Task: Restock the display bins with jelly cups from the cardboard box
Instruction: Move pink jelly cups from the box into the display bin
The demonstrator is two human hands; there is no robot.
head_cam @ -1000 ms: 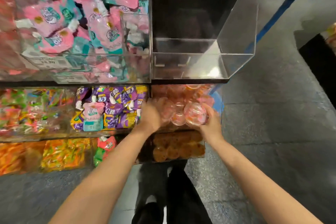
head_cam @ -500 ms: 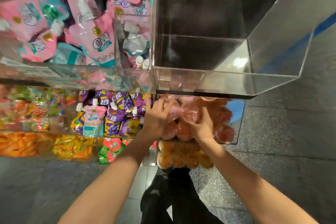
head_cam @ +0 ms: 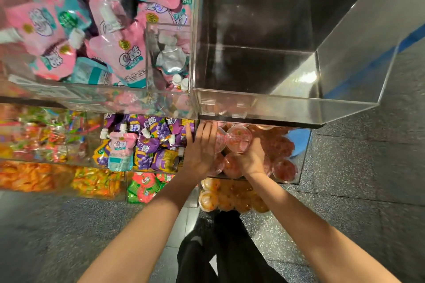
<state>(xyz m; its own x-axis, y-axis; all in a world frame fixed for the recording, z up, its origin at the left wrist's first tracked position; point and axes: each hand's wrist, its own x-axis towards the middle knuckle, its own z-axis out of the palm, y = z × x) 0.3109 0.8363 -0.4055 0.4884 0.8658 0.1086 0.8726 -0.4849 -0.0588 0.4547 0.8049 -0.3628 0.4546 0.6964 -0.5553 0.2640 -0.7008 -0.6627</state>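
Taking the clear acrylic bin of red jelly cups [head_cam: 301,158] as the landmark: well to its left sit blurred orange and multicoloured snack packets [head_cam: 46,145], then purple grape pouches [head_cam: 149,145] in the bin just beside it. The left hand [head_cam: 201,149] lies flat at the landmark's left wall, fingers straight and together, holding nothing, touching the cups. Inside the landmark, the right hand [head_cam: 250,158] curls round a round red jelly cup with a clear lid [head_cam: 238,140], lid facing up, atop the other red cups. Directly above the landmark stands a large clear empty acrylic bin [head_cam: 287,103]. Below it, orange jelly cups [head_cam: 230,197] fill another bin.
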